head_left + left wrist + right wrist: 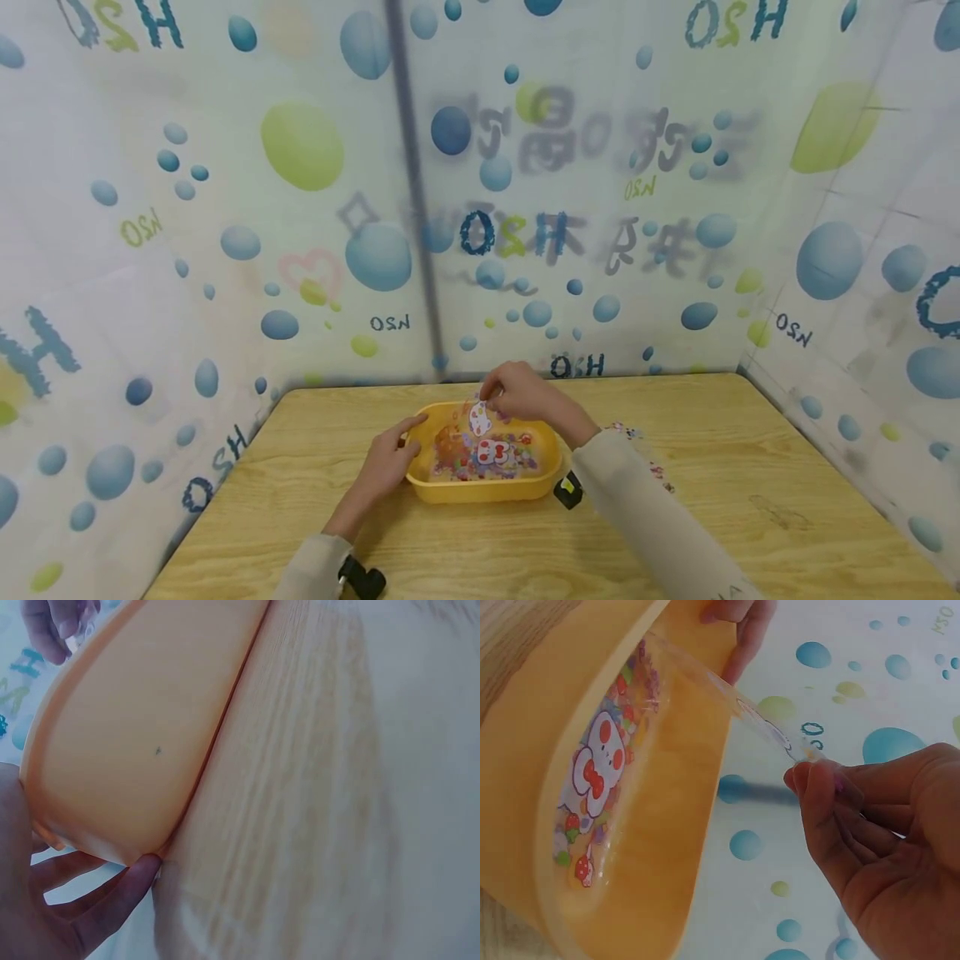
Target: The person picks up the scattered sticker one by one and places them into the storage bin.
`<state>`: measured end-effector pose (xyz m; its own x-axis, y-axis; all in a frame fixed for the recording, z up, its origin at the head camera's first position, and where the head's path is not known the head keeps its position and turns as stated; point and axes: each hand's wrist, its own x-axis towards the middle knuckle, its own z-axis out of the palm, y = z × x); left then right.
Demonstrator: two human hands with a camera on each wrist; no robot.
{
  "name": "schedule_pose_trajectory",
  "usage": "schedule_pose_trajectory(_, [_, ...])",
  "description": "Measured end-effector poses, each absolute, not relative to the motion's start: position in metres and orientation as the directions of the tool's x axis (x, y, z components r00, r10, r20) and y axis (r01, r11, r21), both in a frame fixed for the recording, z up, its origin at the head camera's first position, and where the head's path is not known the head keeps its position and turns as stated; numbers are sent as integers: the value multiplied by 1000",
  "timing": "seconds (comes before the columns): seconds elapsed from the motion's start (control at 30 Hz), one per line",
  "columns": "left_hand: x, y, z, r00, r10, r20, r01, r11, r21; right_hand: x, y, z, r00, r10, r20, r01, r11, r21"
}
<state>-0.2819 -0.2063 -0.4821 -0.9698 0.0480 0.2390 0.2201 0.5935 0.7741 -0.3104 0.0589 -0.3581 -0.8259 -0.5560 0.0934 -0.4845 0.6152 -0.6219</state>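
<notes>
A yellow plastic tub (487,493) stands on the wooden table. My left hand (390,457) grips its left end, with fingers against the outer wall in the left wrist view. Above the tub, my right hand (525,392) pinches a clear plastic sheet (480,418) printed with a white cartoon figure. The right wrist view shows this sheet (761,724) nearly edge-on, slanting from the fingertips down into the tub. Inside lies another clear printed piece (604,769), with a white red-cheeked character and small colourful motifs. Whether the sheets are separate or joined, I cannot tell.
Small colourful printed bits (658,473) lie on the wooden table (750,467) to the right, partly behind the right sleeve. A black device (568,490) shows by the right cuff. A curtain with blue and green bubbles (378,257) surrounds the table's back and sides.
</notes>
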Motion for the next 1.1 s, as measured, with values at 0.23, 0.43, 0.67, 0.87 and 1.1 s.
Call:
schedule_pose_trajectory(0.23, [-280,-206,-482,-975,55,214,208,561,801,-314,52,-367,-819,-572,53,-476,624,-621])
schedule_pose_trajectory(0.43, [-281,-207,-484,-971,43,235,216,579,786,-314,50,-369,-833,-553,13,-437,642,-630])
schedule_pose_trajectory(0.67, [-284,-207,-485,-969,48,243,224,586,778,-314,46,-371,-873,-488,-28,-377,708,-597])
schedule_pose_trajectory(0.87, [-283,-206,-485,-969,47,241,222,587,779,-315,42,-373,-890,-455,-40,-363,759,-541])
schedule_pose_trajectory(1.1, [-283,-206,-484,-971,46,236,217,584,782,-319,40,-373,-909,-404,-108,-306,818,-487])
